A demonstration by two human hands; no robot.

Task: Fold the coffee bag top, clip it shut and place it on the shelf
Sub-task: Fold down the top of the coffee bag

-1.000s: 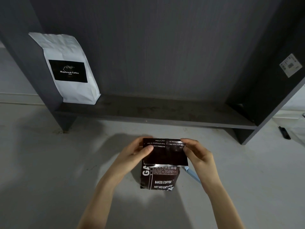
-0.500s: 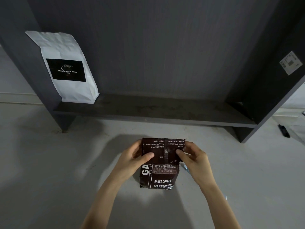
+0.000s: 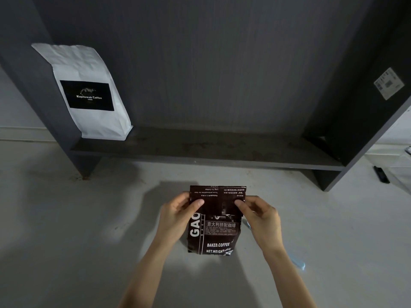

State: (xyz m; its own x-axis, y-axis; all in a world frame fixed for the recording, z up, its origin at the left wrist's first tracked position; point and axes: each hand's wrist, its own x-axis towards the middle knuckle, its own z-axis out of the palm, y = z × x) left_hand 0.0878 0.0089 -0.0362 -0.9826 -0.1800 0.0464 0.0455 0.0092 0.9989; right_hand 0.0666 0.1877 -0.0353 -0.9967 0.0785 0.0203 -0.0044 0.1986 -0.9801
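Both hands, left hand (image 3: 178, 215) and right hand (image 3: 261, 216), pinch the dark coffee bag (image 3: 216, 227) at 6 o'clock, its top folded over; clipping and the shelf (image 3: 200, 150) at 12 remain.

The dark brown coffee bag (image 3: 216, 221) is showing a glossy, foil-like film, creasing and catching light along its folded top. The white coffee bag (image 3: 89, 92) on the shelf is looking like matt, crinkled paper with a smooth black label, while the dark grey shelf (image 3: 200, 152) is showing a matt, faintly grained laminate, scuffed on its board. The pale floor (image 3: 66, 218) is looking smooth and dull, like painted concrete.
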